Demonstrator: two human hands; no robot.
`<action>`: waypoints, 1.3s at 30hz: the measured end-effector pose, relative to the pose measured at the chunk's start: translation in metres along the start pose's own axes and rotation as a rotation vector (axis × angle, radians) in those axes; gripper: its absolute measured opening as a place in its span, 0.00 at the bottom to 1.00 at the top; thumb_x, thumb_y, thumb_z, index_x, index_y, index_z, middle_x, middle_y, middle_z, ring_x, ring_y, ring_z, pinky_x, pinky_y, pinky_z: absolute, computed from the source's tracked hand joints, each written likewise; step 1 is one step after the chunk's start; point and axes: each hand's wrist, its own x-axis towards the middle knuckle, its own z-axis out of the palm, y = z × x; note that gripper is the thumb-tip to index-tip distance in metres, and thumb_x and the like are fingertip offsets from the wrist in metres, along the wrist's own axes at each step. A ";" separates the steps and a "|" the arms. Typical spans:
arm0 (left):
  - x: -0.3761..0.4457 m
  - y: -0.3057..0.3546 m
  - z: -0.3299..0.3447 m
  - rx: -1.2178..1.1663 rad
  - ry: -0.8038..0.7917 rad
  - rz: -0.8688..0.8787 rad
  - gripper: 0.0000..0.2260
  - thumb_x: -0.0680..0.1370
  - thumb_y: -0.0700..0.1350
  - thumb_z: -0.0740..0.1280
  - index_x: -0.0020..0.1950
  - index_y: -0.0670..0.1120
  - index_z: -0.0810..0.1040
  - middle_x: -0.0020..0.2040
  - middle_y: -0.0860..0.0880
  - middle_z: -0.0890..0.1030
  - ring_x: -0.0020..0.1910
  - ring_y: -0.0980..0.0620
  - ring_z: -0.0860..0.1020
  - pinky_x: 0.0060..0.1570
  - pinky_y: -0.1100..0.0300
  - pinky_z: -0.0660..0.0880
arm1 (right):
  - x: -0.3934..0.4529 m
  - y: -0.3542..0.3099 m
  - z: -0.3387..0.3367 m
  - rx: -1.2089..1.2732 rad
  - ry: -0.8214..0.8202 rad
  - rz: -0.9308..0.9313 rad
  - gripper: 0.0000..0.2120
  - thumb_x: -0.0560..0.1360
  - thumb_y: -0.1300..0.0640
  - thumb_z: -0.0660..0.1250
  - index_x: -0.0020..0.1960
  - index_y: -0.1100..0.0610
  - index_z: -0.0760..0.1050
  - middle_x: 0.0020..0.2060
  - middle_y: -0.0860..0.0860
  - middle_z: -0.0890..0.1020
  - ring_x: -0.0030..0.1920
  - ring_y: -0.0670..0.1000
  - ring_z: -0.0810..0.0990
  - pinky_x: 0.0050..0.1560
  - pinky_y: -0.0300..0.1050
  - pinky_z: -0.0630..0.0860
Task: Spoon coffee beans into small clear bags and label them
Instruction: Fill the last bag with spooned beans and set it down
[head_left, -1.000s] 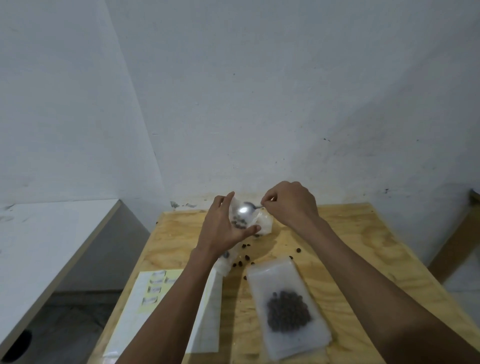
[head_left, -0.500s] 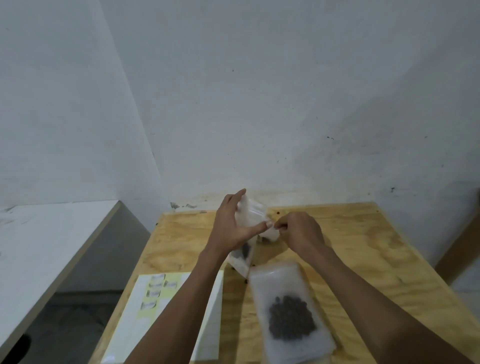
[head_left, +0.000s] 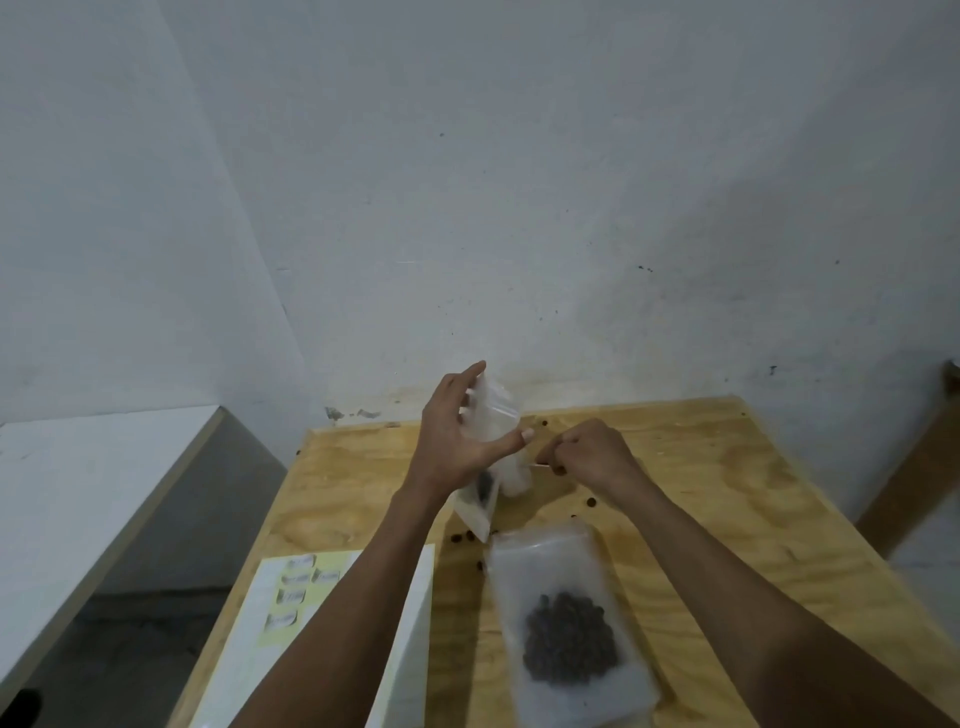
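My left hand (head_left: 457, 436) holds a small clear bag (head_left: 491, 423) upright between thumb and fingers, above the wooden table (head_left: 727, 499). A few dark coffee beans show at the bag's bottom (head_left: 485, 488). My right hand (head_left: 587, 449) is curled just right of the bag and pinches a thin spoon handle (head_left: 540, 464); the spoon's bowl is hidden. A larger clear bag (head_left: 566, 623) with a heap of coffee beans lies flat in front of my hands. Loose beans (head_left: 591, 501) are scattered on the table.
A yellow and white label sheet (head_left: 301, 592) with several small labels lies at the table's left front, partly under my left forearm. A white wall stands right behind the table. A white shelf (head_left: 78, 467) sits lower on the left, a wooden frame (head_left: 914, 467) on the right.
My left hand has raised the small bag and turned it upright. The spoon's bowl was in the bag's mouth; it has left it, and my right hand has dropped lower, to the bag's right.
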 end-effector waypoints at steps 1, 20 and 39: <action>-0.001 -0.003 -0.003 -0.002 0.002 -0.006 0.45 0.64 0.68 0.78 0.77 0.54 0.70 0.65 0.56 0.74 0.62 0.54 0.76 0.59 0.48 0.80 | -0.001 0.000 -0.001 0.020 0.007 0.011 0.08 0.71 0.57 0.70 0.43 0.56 0.88 0.40 0.54 0.88 0.44 0.57 0.86 0.37 0.52 0.83; -0.018 -0.018 -0.047 0.162 -0.083 -0.021 0.49 0.61 0.70 0.77 0.77 0.51 0.70 0.64 0.56 0.74 0.58 0.56 0.76 0.55 0.60 0.74 | -0.014 -0.042 -0.043 -0.004 0.207 -0.162 0.07 0.73 0.52 0.73 0.40 0.52 0.88 0.35 0.43 0.86 0.39 0.48 0.85 0.44 0.50 0.85; -0.023 -0.009 -0.049 0.175 0.050 -0.078 0.47 0.65 0.64 0.80 0.78 0.48 0.68 0.66 0.54 0.73 0.61 0.54 0.74 0.58 0.59 0.72 | -0.047 -0.077 -0.038 -0.373 0.472 -0.530 0.13 0.77 0.59 0.65 0.53 0.50 0.87 0.45 0.47 0.86 0.39 0.49 0.81 0.36 0.42 0.75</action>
